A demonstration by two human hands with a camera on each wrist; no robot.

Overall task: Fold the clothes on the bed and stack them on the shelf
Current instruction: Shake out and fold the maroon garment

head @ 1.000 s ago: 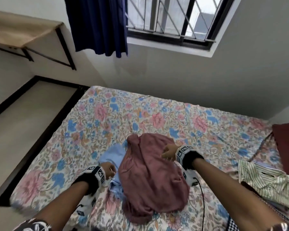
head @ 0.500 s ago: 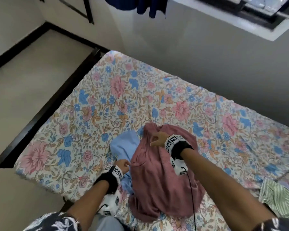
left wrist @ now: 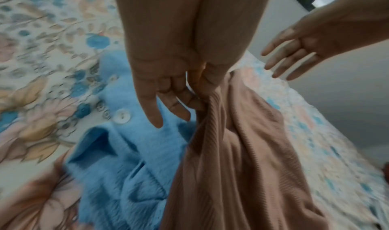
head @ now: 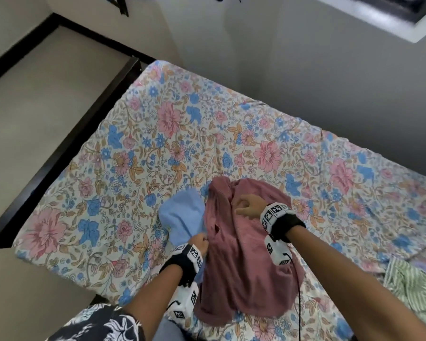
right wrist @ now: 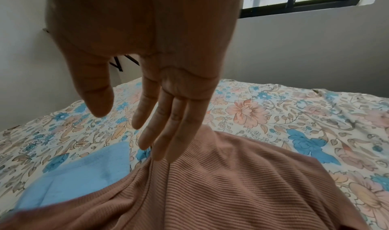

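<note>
A dusty-pink ribbed garment lies crumpled on the floral bed, overlapping a light blue buttoned garment. My left hand pinches the pink garment's left edge between thumb and fingers; the left wrist view shows this left hand bunching the pink fabric above the blue garment. My right hand hovers over the top of the pink garment. In the right wrist view the right hand has straight fingers holding nothing, just above the pink cloth.
The floral bed sheet spreads wide beyond the clothes. A green striped shirt lies at the right edge. The black bed frame and bare floor are to the left, and a grey wall stands behind the bed.
The head view has tilted down, losing the shelf and window. My left hand moved right from the blue garment to the pink garment's edge. My right hand stays over the pink garment's top.
</note>
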